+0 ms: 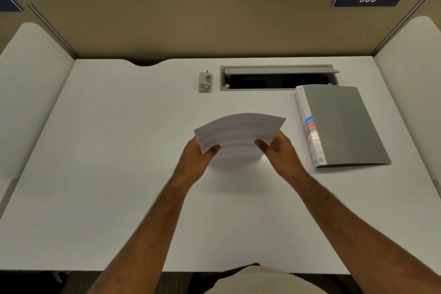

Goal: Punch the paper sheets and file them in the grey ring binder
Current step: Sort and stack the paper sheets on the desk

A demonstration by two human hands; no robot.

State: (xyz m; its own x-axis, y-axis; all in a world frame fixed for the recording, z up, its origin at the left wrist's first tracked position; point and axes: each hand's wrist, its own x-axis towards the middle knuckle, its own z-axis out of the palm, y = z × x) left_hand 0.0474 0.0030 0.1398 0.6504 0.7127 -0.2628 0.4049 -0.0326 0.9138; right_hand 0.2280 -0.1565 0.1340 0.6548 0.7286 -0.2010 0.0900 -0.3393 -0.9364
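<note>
A small stack of printed paper sheets [238, 132] is held upright above the middle of the white desk [107, 174], bowed slightly, its lower edge near the desk top. My left hand [198, 160] grips the stack's left edge, thumb on the front. My right hand [279, 153] grips its right edge the same way. The grey ring binder [343, 124] lies closed on the desk to the right of the sheets, spine facing left. A small beige hole punch [205, 81] stands farther back, left of a cable slot.
An open grey cable slot [276, 77] is set into the desk at the back, its lid raised; the binder's far corner reaches its front edge. Tan partition panels [191, 24] and white side screens enclose the desk on three sides.
</note>
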